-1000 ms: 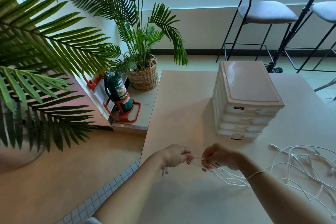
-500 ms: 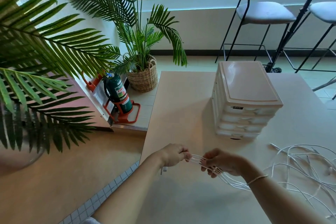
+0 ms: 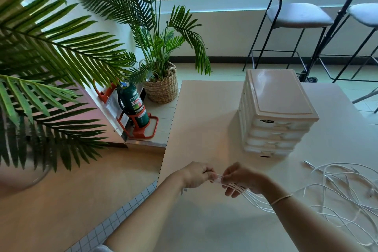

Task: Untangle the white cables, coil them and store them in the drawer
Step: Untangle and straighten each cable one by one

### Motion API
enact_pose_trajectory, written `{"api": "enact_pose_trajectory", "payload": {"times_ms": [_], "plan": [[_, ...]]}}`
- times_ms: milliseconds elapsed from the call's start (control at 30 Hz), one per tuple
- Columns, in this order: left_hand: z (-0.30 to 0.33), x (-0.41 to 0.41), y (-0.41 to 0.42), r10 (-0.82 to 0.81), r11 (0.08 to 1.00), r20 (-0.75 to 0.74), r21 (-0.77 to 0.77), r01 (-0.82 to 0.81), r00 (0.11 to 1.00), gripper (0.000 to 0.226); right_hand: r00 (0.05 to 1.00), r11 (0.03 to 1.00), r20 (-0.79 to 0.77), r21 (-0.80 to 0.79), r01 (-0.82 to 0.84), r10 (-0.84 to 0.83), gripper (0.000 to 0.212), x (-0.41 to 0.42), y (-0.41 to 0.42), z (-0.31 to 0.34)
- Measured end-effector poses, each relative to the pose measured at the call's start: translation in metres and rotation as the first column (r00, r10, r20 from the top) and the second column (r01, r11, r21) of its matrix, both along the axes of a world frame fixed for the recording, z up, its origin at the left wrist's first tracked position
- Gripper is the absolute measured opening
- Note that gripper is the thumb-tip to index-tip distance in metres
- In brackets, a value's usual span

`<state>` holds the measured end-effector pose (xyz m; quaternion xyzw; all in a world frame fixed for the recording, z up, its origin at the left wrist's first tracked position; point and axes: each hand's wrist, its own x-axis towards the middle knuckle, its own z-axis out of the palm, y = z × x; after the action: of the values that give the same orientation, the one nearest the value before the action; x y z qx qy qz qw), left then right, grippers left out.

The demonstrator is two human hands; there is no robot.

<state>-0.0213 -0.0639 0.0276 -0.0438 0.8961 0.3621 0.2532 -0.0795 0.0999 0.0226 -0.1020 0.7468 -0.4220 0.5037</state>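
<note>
The left hand (image 3: pixel 197 175) was curled into a loose fist low on the counter (image 3: pixel 204 120), fingers and thumb pinched together on a bundle of white cable strands (image 3: pixel 217 179), and a short tail with a connector (image 3: pixel 183 191) dangled below the wrist. That grip looked like the anchor of the coil, so it needed to stay firm and low, each new turn laid flat against the rest. Just to its right, nearly touching, the right hand (image 3: pixel 244 182) had its fingers closed round the same strands, several lines passing between them and running off to the right. The sensible play was to let cable slide through that hand, feeding slack loop by loop, not yanking, since a hard pull would likely tighten any knot downstream. Farther right lay the loose tangle of white cables (image 3: pixel 339 192), sprawled over the counter and off the frame edge, most of it not yet gathered; how many cables made it up could not be told. Behind and above it stood the white drawer unit (image 3: pixel 276 112), every drawer pushed in, so one would have to be opened before the finished coil went home.
</note>
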Motion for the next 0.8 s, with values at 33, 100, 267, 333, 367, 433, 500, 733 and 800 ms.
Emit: {"api": "enact_pose_trajectory", "payload": {"times_ms": [33,100,267,333,367,433,500,733,800], "plan": [[0.000,0.000,0.001,-0.001,1.000,0.004,0.001,0.001,1.000,0.026,1.000,1.000,0.002,0.016,-0.021,0.021,0.011,0.000,0.000,0.001],[0.000,-0.001,0.001,-0.008,1.000,-0.001,-0.006,0.008,1.000,0.027,0.997,0.996,0.003,0.046,-0.071,0.071,0.014,0.000,0.002,0.003],[0.004,-0.006,0.002,-0.012,1.000,-0.022,-0.012,0.012,1.000,0.027,0.988,0.986,0.003,0.056,-0.156,0.156,0.019,-0.005,0.011,0.006],[0.005,-0.006,-0.002,-0.008,1.000,-0.031,-0.023,0.007,0.999,0.027,0.984,0.979,-0.003,0.097,-0.178,0.179,0.023,-0.009,0.020,0.005],[0.005,-0.005,-0.007,0.009,1.000,-0.036,-0.030,-0.010,0.999,0.027,0.983,0.975,-0.006,0.133,-0.180,0.183,0.026,-0.011,0.027,0.004],[0.003,-0.004,-0.018,0.045,0.998,-0.041,-0.031,-0.046,0.998,0.026,0.986,0.972,-0.013,0.171,-0.162,0.166,0.033,-0.018,0.047,0.001],[0.005,-0.004,-0.025,0.074,0.997,-0.054,-0.021,-0.075,0.996,0.025,0.987,0.962,-0.023,0.228,-0.148,0.157,0.036,-0.024,0.066,0.001],[0.000,-0.002,-0.025,0.114,0.993,-0.063,-0.012,-0.115,0.991,0.023,0.862,0.537,0.231,0.701,-0.469,0.451,0.042,-0.039,0.112,-0.009],[0.000,-0.002,-0.022,0.095,0.995,-0.061,-0.028,-0.097,0.994,0.023,0.754,0.345,0.284,0.756,-0.556,0.592,0.032,-0.038,0.113,-0.011]]}}
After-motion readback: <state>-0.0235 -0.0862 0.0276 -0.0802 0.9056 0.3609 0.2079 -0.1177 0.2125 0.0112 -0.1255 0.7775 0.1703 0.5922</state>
